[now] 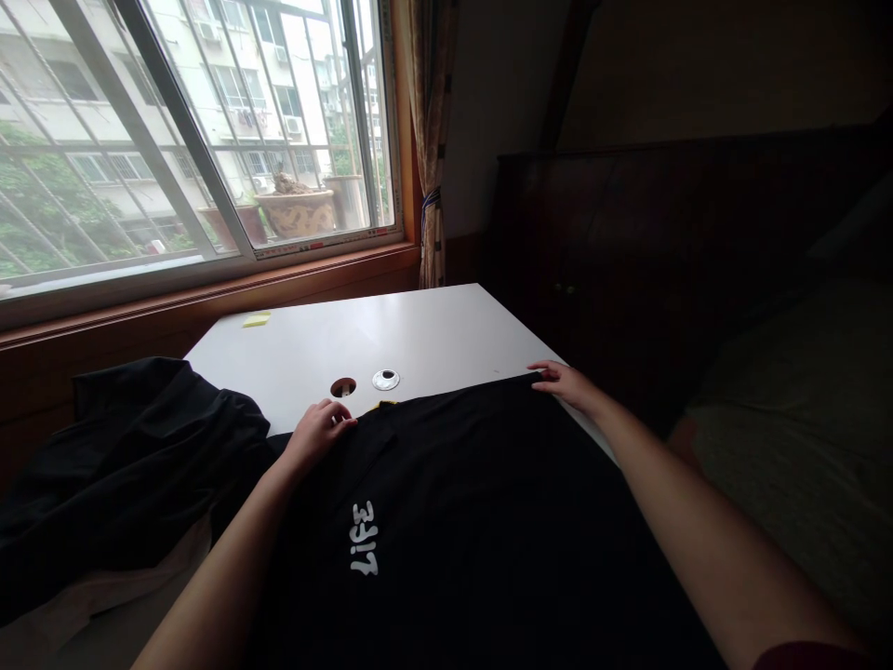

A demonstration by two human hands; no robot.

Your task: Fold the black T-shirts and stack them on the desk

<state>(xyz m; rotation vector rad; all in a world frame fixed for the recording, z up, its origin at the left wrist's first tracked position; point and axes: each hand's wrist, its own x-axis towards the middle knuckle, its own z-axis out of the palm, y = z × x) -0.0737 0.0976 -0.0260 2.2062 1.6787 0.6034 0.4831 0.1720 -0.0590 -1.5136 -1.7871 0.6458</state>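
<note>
A black garment (474,521) with white "LIFE" lettering lies spread over the near part of a white table (433,326). Its far edge runs between my two hands. My left hand (322,430) has its fingers curled down onto that edge, closed on the cloth near a small yellow-edged bit. At the far right corner of the garment, my right hand (554,377) pinches the fabric by the table's side edge. Both thumbs are partly hidden.
Crumpled black cloth (139,447) lies at the left, with pale pinkish fabric (139,586) below it. The tabletop has a round hole (343,386) and a round silver cap (386,380). A yellow slip (256,319) lies near the window (230,140); a tied curtain (431,149) hangs beside it.
</note>
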